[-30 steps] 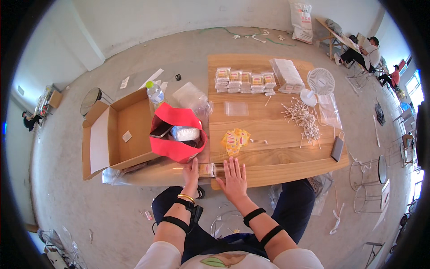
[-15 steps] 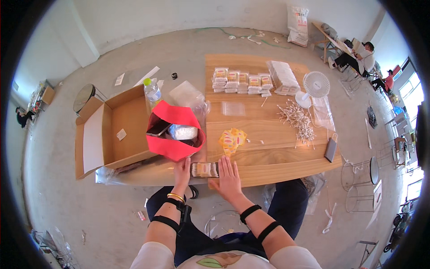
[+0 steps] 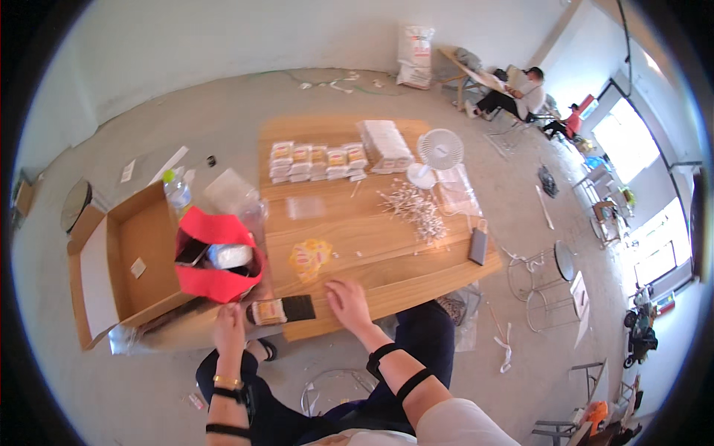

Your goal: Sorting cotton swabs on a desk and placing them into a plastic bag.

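A small clear packet of cotton swabs [image 3: 268,312] with a yellow-and-red card lies at the table's near edge, on the left end of a flat black rectangular piece [image 3: 300,307]. My left hand [image 3: 229,325] is beside the packet's left end, its fingers close together and slightly blurred; whether they grip the packet's edge cannot be made out. My right hand [image 3: 347,303] rests at the table edge right of the black piece, fingers apart, holding nothing. Beyond lies a loose pile of yellow printed cards [image 3: 309,259]. A heap of loose cotton swabs [image 3: 416,209] is farther right.
A red bag [image 3: 216,280] and an open cardboard box [image 3: 145,245] stand left. Stacked swab packs [image 3: 318,160], white bundles [image 3: 385,146], a white fan [image 3: 440,151] and a grey power bank [image 3: 477,246] sit on the wooden table [image 3: 349,223]. Other people sit far right.
My view has swung to the right. My right hand has come off the packet toward the right, uncovering more of the black piece. The packet now sits at that piece's left end.
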Demonstrator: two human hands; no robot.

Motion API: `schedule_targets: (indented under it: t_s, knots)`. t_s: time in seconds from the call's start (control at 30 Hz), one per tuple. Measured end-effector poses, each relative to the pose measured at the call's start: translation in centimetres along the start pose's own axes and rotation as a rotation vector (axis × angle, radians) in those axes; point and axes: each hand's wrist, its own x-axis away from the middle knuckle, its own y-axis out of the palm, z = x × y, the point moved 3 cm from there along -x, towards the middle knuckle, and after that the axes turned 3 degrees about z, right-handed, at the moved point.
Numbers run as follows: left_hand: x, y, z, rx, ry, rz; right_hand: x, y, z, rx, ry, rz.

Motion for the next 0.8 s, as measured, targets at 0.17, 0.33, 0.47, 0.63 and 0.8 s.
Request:
schedule_targets:
  t_s: [0.17, 0.33, 0.47, 0.63, 0.8]
  knots:
    - [3.2, -1.6, 5.1, 0.162, -0.025, -0.062, -3.1, -3.8, 6.1, 0.164, 0.431, 0.348]
    - [4.9, 5.1, 14.2, 0.123, 0.588, -0.181, -7.3, -1.5, 8.1, 0.082, 0.588, 0.341]
    - [4.3, 10.0, 18.6, -0.103, 0.705, -0.243, -7.4, -0.5, 6.6, 0.222, 0.63, 0.234]
    - [1.5, 15.3, 19.1, -0.405, 0.792, -0.187, -6.1, -0.8, 6.4, 0.112, 0.45, 0.174]
    - [3.3, 18.1, 19.8, -0.374, 0.82, -0.412, -9.3, -5.7, 14.2, 0.232, 0.353, 0.198]
